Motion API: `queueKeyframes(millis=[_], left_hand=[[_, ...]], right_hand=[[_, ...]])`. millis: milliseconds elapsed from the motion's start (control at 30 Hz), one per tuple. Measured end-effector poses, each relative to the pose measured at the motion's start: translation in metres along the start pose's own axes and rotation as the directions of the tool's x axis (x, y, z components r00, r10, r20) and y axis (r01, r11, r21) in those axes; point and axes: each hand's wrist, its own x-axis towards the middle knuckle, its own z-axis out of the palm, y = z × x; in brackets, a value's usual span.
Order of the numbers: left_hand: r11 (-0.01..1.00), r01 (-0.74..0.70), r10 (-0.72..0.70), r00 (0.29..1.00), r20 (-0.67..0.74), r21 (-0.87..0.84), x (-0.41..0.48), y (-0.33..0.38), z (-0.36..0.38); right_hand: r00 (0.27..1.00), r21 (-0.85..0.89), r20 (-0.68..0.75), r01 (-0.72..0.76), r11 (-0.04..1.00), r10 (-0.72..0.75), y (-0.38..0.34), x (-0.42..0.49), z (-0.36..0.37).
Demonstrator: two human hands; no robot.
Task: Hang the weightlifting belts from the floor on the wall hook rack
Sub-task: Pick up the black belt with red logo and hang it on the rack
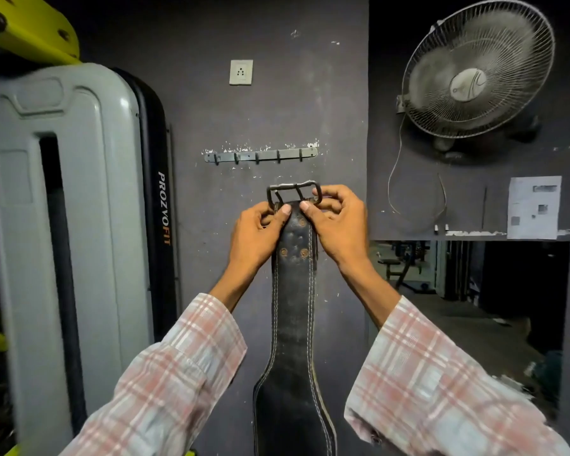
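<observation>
Dark grey wall (277, 103) fills most of what I see, scuffed with white flecks of chipped paint. To my left stands a tall grey machine cover (63, 209) with a black side panel that reads "PROZVOFIT" running top to bottom, the first letters white and "FIT" in orange. A white socket plate (241, 72) sits high on the wall, and a dusty wall fan (474, 70) hangs at the upper right, with a paper sheet (533, 207) below it whose print is too blurred for me to read. Below the socket, the hook rack (260, 156), a grey metal strip with five small hooks, is fixed level on the wall, all hooks bare. I hold the belt (293, 307) up just beneath the rack, not touching it. It is black worn leather with pale double stitching along both edges, rusty rivets near the top, and it widens toward the bottom of my view. Its metal buckle (292, 192) points upward. My left hand (255, 235) pinches the belt's top end on the left, thumb pressed on the leather; my right hand (338, 222) pinches the right side, fingers curled around the buckle frame. My plaid sleeves (425, 373) reach forward.
</observation>
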Motion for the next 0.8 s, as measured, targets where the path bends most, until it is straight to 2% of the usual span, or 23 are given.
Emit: queueKeyframes(millis=[300,400,567,800], left_hand=[[0.992,-0.098,0.099,0.995,-0.013,0.075,0.070,-0.085,0.026],[0.987,-0.112,0.114,0.993,-0.012,0.115,0.104,-0.105,0.036],[0.973,-0.167,0.163,0.986,0.036,0.157,0.152,-0.120,0.052],[0.974,-0.169,0.161,0.985,0.059,0.152,0.203,-0.156,0.077]], right_hand=[[0.979,-0.060,-0.192,0.060,0.996,-0.071,0.074,0.034,0.044],[0.964,-0.128,-0.244,0.073,0.989,-0.103,0.097,0.058,0.058],[0.948,-0.227,-0.292,0.057,0.972,-0.124,0.130,0.103,0.066],[0.926,-0.233,-0.347,0.064,0.970,-0.145,0.172,0.143,0.080]])
